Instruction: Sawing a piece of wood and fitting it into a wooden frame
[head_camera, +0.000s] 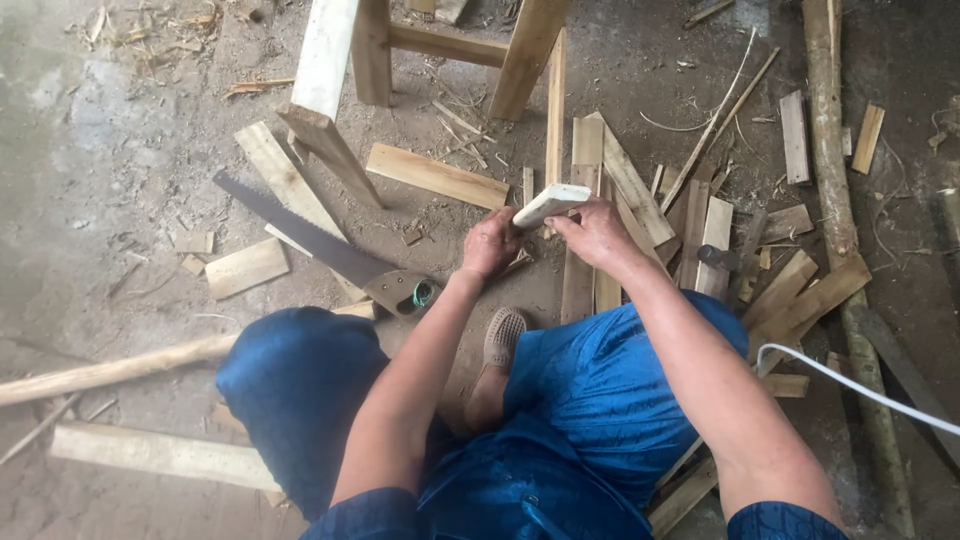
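I sit low over a dirt floor in blue clothes, one foot in a tan shoe (503, 337) between my knees. Both hands hold a short pale wooden block (551, 204) tilted up in front of me. My left hand (489, 243) grips its lower left end. My right hand (596, 232) pinches it from the right side. A hand saw (318, 245) with a dark blade and a wooden handle lies on the ground just left of my left hand.
Wood offcuts and slats (436, 176) litter the ground ahead and to the right. The legs of a wooden stool (373, 52) stand at the top. Long poles (838, 190) lie at the right and lower left. A white cord (860, 388) crosses the lower right.
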